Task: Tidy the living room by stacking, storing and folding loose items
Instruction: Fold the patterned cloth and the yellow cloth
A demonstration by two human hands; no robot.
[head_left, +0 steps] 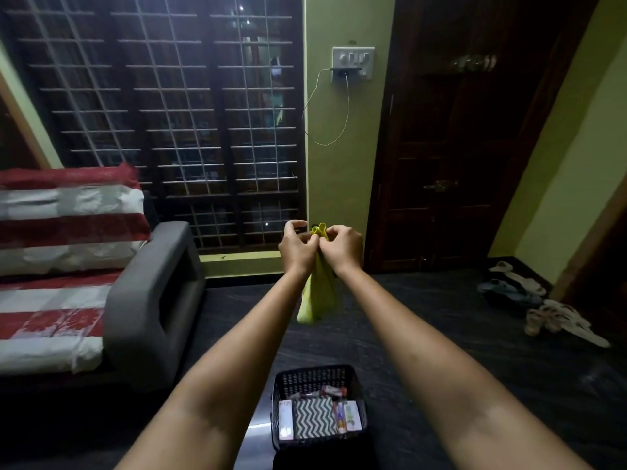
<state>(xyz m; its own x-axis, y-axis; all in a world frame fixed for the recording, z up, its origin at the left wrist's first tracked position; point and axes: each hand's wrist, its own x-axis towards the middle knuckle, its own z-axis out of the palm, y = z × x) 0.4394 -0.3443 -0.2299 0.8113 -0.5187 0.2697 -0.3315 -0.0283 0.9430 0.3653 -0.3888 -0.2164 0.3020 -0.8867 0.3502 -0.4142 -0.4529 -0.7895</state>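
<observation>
A yellow-green cloth [319, 296] hangs in the air in front of me, its top edge bunched between my two hands. My left hand [297, 247] and my right hand [341, 247] are raised side by side at arm's length, both pinching the cloth's upper edge with curled fingers. The cloth's lower part dangles below my wrists. Below, on the dark floor, stands a black perforated basket [317, 376] holding a zigzag-patterned pouch [314, 417], small boxes and tubes.
A grey sofa [152, 300] with a red, white and grey striped cover [61, 232] stands at the left. A barred window [169, 113] and a dark wooden door [458, 147] lie ahead. Sandals and cloths [543, 307] are scattered on the floor at the right.
</observation>
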